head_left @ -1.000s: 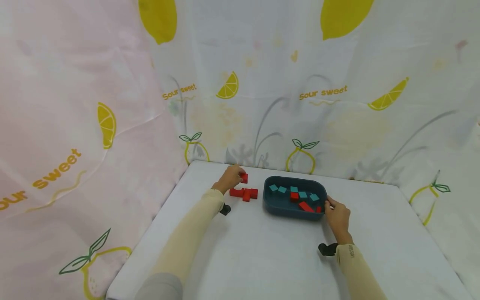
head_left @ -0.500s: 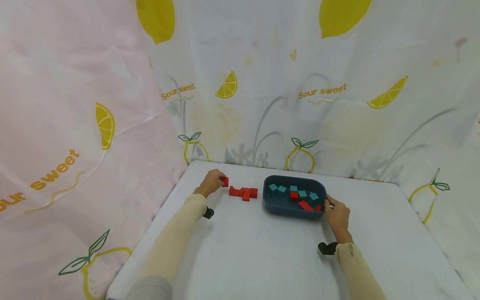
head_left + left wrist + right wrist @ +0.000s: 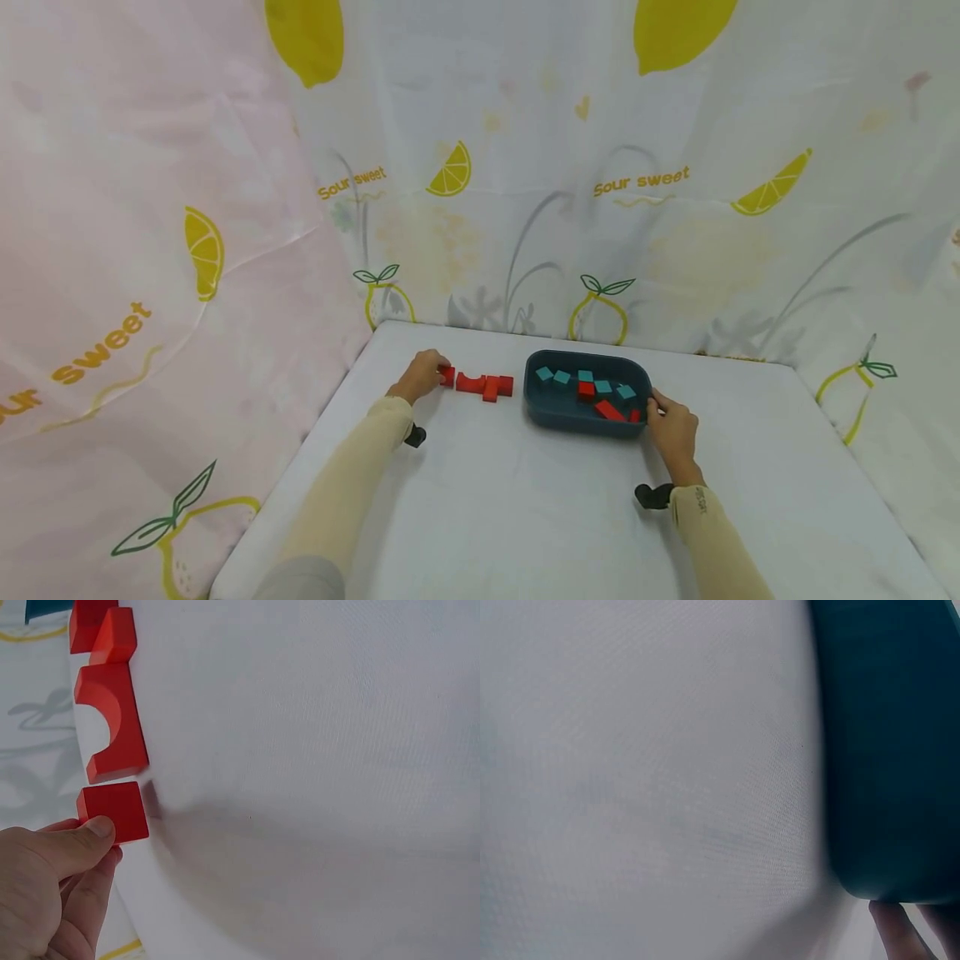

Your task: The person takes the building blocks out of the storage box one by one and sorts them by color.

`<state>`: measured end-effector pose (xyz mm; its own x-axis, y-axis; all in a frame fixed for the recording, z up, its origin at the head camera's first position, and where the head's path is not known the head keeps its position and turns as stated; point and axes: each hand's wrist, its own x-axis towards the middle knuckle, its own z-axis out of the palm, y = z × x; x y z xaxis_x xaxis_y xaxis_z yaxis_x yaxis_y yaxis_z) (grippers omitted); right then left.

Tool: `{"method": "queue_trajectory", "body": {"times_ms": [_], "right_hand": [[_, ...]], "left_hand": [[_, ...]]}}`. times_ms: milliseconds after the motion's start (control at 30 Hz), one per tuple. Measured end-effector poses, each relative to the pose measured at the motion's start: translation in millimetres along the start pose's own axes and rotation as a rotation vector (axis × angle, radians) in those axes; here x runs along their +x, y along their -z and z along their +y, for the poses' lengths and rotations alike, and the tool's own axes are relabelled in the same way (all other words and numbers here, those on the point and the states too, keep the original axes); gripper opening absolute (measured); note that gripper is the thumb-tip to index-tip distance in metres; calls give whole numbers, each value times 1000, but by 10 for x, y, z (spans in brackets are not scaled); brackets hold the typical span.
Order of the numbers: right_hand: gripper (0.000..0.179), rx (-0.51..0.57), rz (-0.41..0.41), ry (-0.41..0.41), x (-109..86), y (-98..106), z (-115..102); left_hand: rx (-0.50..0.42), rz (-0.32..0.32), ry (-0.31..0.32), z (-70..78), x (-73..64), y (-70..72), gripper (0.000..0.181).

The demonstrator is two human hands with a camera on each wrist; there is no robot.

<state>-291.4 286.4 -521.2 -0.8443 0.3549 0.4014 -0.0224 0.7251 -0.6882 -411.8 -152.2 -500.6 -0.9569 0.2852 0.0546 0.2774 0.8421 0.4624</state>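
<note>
My left hand (image 3: 420, 377) pinches a red cube block (image 3: 116, 811) between thumb and fingers, low over the table at the left end of a row of red blocks. Right beside that cube lies a red arch block (image 3: 116, 724), its curved cutout toward the back. Farther along the row are a small red block (image 3: 491, 389) standing forward and another red block (image 3: 506, 385) at the right end. At the right end of a dark teal tub (image 3: 577, 422), my right hand (image 3: 675, 429) holds its rim; fingertips (image 3: 889, 919) show against the outer wall.
Inside the tub lie several teal blocks (image 3: 585, 376), a red cube (image 3: 586, 392) and a long red block (image 3: 609, 411). The white table (image 3: 525, 517) meets a lemon-print cloth (image 3: 480, 242) behind and at the left.
My left hand has carried the red cube leftward from behind the row, then down to the arch block's left side. The right hand stays at the tub.
</note>
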Motion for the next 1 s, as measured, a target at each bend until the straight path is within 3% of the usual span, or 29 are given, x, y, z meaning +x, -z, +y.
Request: {"method": "queue_trajectory", "body": {"times_ms": [200, 667, 1000], "right_hand": [[30, 1, -17, -11, -4, -6, -11], [30, -8, -1, -5, 5, -19, 25], [30, -1, 0, -6, -3, -13, 16]], "left_hand": [[-10, 4, 0, 16, -60, -39, 29], [-17, 8, -8, -27, 0, -130, 28], [32, -75, 46, -26, 52, -146, 57]]}}
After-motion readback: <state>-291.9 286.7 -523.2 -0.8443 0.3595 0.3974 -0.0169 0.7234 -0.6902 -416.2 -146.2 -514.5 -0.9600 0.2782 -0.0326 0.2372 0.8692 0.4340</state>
